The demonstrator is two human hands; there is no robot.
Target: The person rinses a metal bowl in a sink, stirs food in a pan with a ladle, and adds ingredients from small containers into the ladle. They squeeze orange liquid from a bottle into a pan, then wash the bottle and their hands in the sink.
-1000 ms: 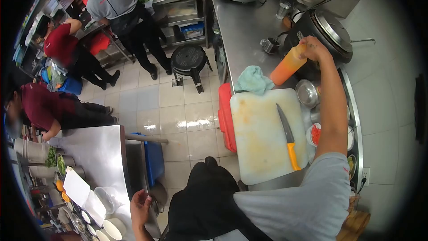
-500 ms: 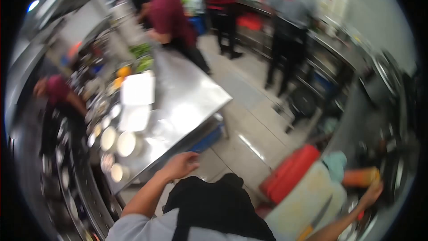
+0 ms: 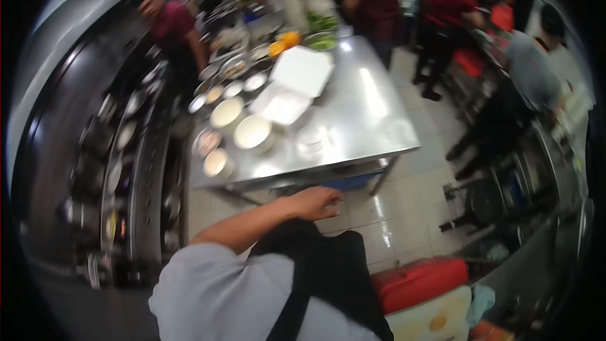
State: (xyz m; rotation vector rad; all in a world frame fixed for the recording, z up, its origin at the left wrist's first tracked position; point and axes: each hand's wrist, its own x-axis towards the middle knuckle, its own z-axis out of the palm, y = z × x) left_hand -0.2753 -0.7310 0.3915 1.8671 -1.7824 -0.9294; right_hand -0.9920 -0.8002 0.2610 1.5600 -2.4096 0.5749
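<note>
My left hand point(image 3: 317, 203) hangs in front of my black apron point(image 3: 331, 265), loosely curled with the fingers a little apart and nothing in it. It is nearest the front edge of the steel table point(image 3: 372, 126), without touching it. My right hand is out of view. At the bottom right lie a white cutting board point(image 3: 420, 322) with a stain on it, a pale teal cloth point(image 3: 481, 304) and part of an orange-red container point(image 3: 491, 331). Beside the board is a red bin-like object point(image 3: 424, 283).
On the table stand an open white takeaway box point(image 3: 303, 71), white tubs point(image 3: 254, 132), oranges point(image 3: 290, 39) and bowls of greens point(image 3: 322, 41). A stove line point(image 3: 132, 170) runs along the left. Several co-workers point(image 3: 533, 76) stand at the back and right.
My view has turned left, so the table now sits more centrally. My right hand, earlier at the orange-red container, has left the view. The knife on the board is no longer visible.
</note>
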